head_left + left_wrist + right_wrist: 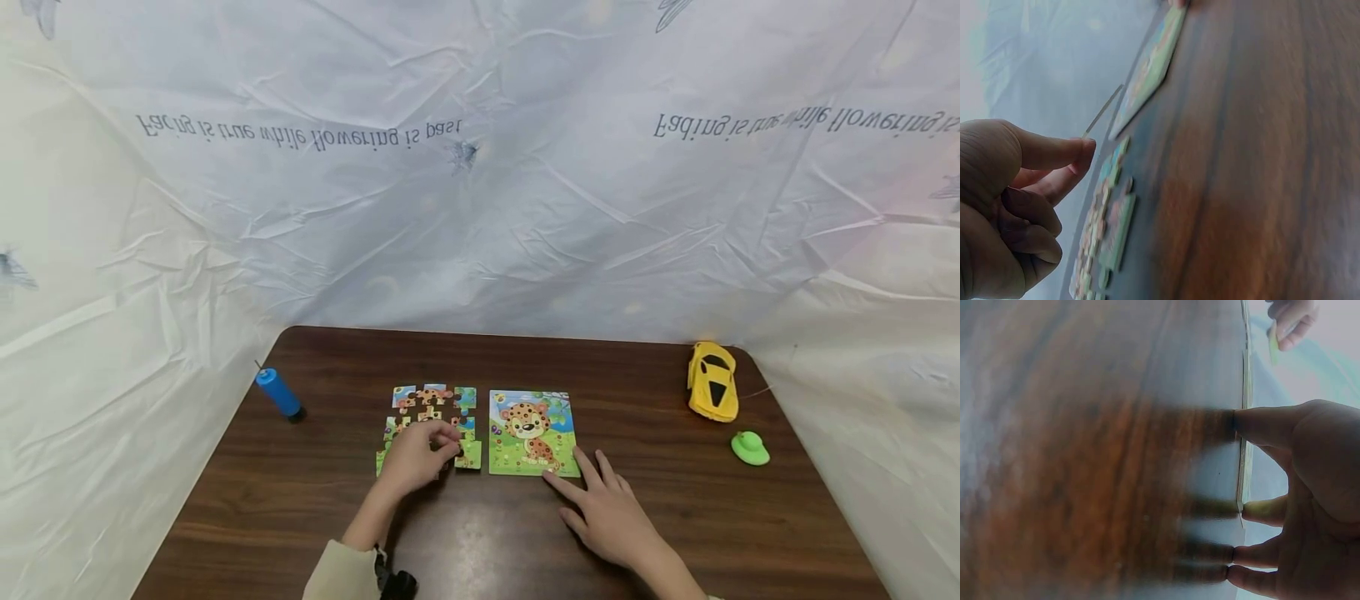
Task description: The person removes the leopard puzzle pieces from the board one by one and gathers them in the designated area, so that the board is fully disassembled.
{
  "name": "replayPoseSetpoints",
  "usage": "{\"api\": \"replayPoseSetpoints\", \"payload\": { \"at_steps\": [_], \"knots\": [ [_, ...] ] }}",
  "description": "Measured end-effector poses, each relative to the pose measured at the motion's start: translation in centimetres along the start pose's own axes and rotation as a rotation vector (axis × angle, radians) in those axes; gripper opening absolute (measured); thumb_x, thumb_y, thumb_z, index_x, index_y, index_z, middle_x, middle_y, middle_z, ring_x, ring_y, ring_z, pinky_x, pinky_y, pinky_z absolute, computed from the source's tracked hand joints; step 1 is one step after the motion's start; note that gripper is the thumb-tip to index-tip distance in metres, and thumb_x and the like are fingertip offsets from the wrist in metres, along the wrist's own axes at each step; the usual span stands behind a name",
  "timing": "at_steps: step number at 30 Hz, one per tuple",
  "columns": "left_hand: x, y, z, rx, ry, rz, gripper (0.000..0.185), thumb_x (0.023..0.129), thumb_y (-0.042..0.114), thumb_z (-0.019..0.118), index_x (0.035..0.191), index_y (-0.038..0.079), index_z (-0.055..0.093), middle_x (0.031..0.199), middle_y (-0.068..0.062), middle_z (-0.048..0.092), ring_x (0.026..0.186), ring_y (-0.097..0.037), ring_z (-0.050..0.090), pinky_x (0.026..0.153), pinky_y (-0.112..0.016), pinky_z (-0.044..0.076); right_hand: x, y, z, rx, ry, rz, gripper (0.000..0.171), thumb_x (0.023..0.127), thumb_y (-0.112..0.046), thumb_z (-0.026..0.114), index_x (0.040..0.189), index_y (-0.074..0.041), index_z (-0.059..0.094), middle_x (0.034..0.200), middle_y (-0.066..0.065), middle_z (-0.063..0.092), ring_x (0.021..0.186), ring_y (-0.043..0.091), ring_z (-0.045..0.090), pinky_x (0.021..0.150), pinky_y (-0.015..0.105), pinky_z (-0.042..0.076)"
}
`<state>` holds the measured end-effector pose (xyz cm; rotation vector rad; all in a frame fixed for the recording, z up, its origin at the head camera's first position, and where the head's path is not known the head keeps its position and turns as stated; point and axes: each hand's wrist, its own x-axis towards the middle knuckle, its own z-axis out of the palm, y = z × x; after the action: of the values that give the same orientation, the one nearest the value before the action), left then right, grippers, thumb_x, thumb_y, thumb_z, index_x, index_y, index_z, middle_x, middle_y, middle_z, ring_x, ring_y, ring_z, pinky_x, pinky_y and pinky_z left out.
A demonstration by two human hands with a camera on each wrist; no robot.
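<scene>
My left hand (420, 457) pinches a jigsaw puzzle piece (469, 455) between thumb and fingertips. Seen edge-on in the left wrist view, that piece (1104, 111) is a thin flat sliver held above the table. Beneath and beyond the hand lie several loosely spaced jigsaw pieces (465, 398) with parts of a spotted animal picture, some covered by the hand. To their right is a square picture board (527, 432) showing a spotted cub on grass. The right hand (611, 517) has its fingers spread, with fingertips at the board's lower right corner and on the table.
A blue cylinder (277, 392) with a black end lies at the table's left edge. A yellow toy car (712, 382) sits at the back right, with a small green hat-shaped object (750, 448) in front of it. White printed sheeting (480, 250) hangs behind the dark wooden table (480, 542).
</scene>
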<state>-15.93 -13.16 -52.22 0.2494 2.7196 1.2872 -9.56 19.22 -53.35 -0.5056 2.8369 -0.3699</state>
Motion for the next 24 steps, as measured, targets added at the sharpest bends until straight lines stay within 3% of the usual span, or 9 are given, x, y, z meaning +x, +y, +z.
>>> {"api": "replayPoseSetpoints", "payload": {
  "at_steps": [9,24],
  "knots": [
    [-0.5,-1.2,0.4,0.108,-0.029,-0.009,0.005,0.097,0.016,0.074,0.100,0.019,0.077,0.083,0.012,0.070,0.069,-0.007,0.061,0.063,-0.036,0.049,-0.1,0.1,0.1,-0.001,0.006,-0.003,0.050,0.102,-0.039,0.067,0.150,-0.039,0.056,0.165,0.020,0.030,0.146,0.057,0.027,0.103,0.071,0.037],
    [-0.7,-0.9,1.2,0.203,0.020,0.048,0.008,0.095,0.012,0.074,0.096,0.018,0.078,0.074,0.015,0.064,0.058,-0.003,0.054,0.052,-0.029,0.044,-0.1,0.1,0.2,-0.003,0.013,-0.006,0.050,0.102,-0.038,0.067,0.150,-0.038,0.057,0.165,0.020,0.031,0.146,0.057,0.028,0.103,0.071,0.037]
  ]
}}
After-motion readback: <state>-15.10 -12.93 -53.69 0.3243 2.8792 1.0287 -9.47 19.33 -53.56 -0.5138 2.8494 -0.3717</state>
